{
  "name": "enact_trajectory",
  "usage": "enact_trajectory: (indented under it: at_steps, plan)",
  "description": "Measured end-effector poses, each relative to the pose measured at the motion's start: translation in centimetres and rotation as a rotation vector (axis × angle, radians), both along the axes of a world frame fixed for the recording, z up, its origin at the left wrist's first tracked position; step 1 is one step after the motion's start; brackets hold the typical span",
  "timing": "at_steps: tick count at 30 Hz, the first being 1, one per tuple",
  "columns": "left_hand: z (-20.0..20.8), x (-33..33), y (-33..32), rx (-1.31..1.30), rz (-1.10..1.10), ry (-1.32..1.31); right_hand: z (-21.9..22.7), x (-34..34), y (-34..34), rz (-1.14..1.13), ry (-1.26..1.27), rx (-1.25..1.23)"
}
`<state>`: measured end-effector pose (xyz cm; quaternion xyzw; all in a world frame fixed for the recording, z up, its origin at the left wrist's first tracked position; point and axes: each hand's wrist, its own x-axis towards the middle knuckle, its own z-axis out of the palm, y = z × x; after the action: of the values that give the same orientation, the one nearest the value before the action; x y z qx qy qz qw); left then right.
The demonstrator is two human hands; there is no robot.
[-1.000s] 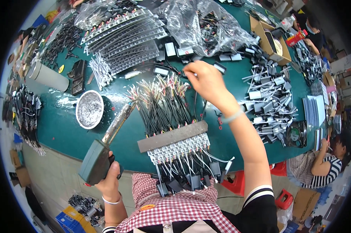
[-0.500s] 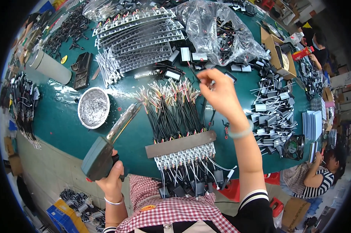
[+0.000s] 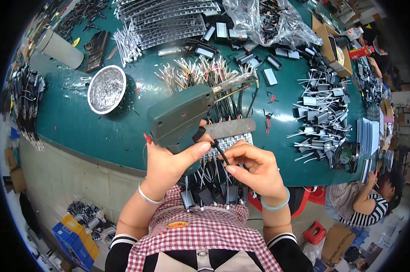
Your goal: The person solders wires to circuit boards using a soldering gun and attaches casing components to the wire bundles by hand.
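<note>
My left hand [image 3: 166, 165] grips a dark green soldering gun [image 3: 180, 115] by its handle. Its long metal tip points to the far right, over a bundle of black cables [image 3: 207, 102] with bare, coloured wire ends. My right hand [image 3: 254, 170] pinches a short black cable [image 3: 222, 154] between thumb and fingers. The cable's upper end is beside my left thumb. Under the gun, a flat grey-brown bar [image 3: 232, 128] lies across the cables and the rows of small white circuit boards [image 3: 243, 139]. Black modules [image 3: 207, 197] hang at the table's front edge.
A white bowl [image 3: 90, 100] with silvery residue stands left of the cables. Stacked board strips [image 3: 168, 27] and a clear plastic bag [image 3: 259, 22] lie at the back. To the right are a pile of white-wired modules [image 3: 320, 109] and a fan [image 3: 347, 156]. A co-worker [image 3: 366, 199] sits at far right.
My left hand has brought the soldering gun up and right, over the cable bundle. My right hand has come down from the wire ends to near my left thumb. The view has shifted.
</note>
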<state>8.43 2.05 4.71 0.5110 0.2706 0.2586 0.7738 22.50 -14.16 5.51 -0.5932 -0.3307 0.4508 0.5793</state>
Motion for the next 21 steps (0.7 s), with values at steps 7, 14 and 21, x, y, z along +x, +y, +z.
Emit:
enact_trajectory:
  at_steps: [7,14,21]
  plan:
    - [0.2,-0.8,-1.1,-0.007,-0.067,0.011,-0.7,-0.5,-2.2,0.058,-0.015,-0.003]
    - [-0.1,-0.4,-2.4,-0.020,-0.056,0.010,0.6,-3.2,-0.3,-0.276,-0.157,0.046]
    - [-0.9,0.1,-2.9,0.052,-0.056,0.021,-1.9,-4.1,0.0,-0.354,-0.385,0.118]
